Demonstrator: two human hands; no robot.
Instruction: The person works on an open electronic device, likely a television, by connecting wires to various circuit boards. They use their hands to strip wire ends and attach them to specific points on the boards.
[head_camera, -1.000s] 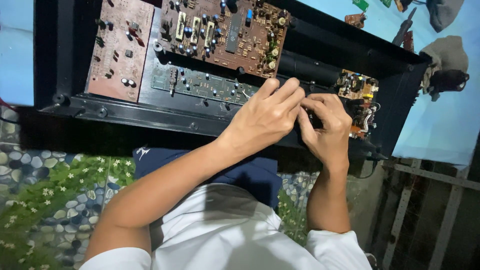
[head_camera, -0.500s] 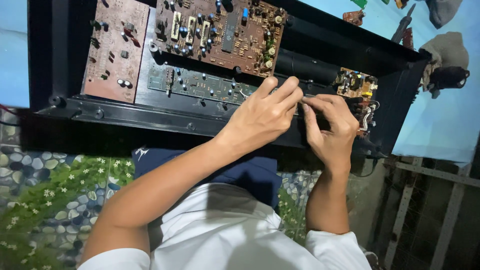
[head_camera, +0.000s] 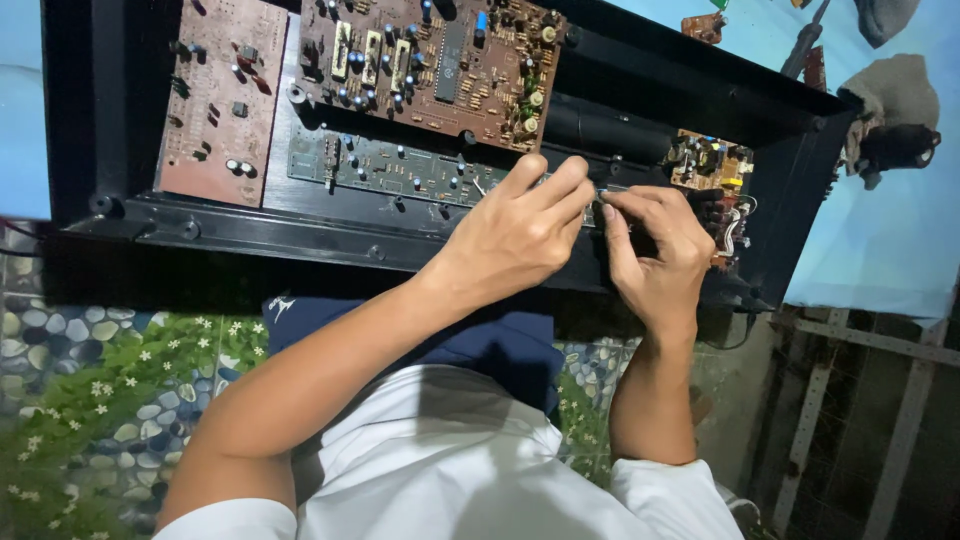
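Observation:
An open black electronics chassis (head_camera: 300, 235) lies in front of me with its boards exposed. Inside are a large brown circuit board (head_camera: 440, 60), a reddish board (head_camera: 220, 100) at the left and a narrow green board (head_camera: 390, 165) near the front rail. My left hand (head_camera: 520, 235) and my right hand (head_camera: 655, 255) meet at the right end of the green board. The fingertips of both pinch a small part there, which the fingers mostly hide. A black cylinder (head_camera: 610, 130) and a small board (head_camera: 710, 160) with coloured parts sit just behind my hands.
The chassis rests on a light blue surface (head_camera: 880, 250). Dark cloth and tools (head_camera: 900, 100) lie at the top right. Below are my white shirt, a pebble-and-flower patterned floor (head_camera: 100, 400) and a metal frame (head_camera: 850, 400) at the lower right.
Both hands stay pinched together at the same spot on the chassis. Only the fingers shift slightly, and the view moves a little.

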